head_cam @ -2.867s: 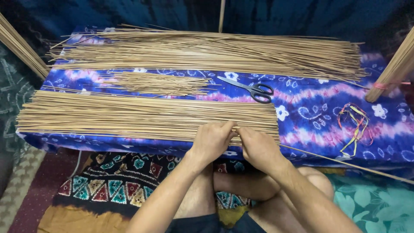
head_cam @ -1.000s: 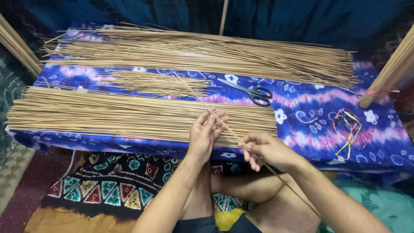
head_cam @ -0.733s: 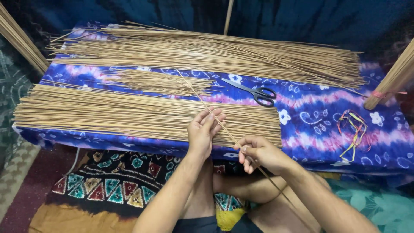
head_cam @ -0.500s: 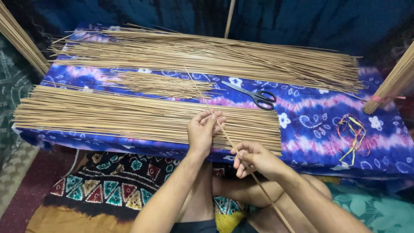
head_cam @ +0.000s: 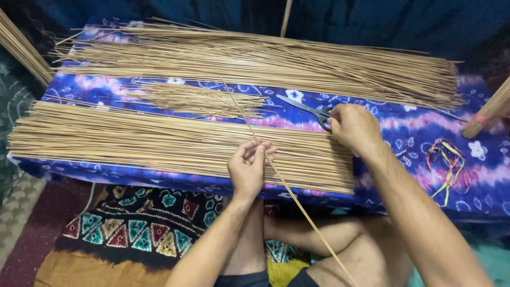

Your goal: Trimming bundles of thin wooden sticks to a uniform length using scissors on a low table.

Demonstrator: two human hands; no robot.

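My left hand (head_cam: 247, 166) pinches a single long thin stick (head_cam: 297, 202) that runs diagonally from the short pile down past my knee. Under that hand lies the near pile of long tan sticks (head_cam: 149, 141), spread across the blue tie-dye cloth (head_cam: 409, 125). My right hand (head_cam: 353, 126) is curled over the handles of the black scissors (head_cam: 300, 105), whose blades point left. The handles are mostly hidden under my fingers.
A larger pile of long sticks (head_cam: 255, 59) lies at the back, and a small heap of short sticks (head_cam: 199, 101) in the middle. Coloured bands (head_cam: 447, 165) lie at the right. Tied stick bundles lean at the right (head_cam: 491, 109) and left (head_cam: 21, 50). A patterned cloth (head_cam: 143, 226) covers the floor.
My right hand let go of the single stick near my lap and moved up and right onto the scissors. My left hand kept hold of the stick.
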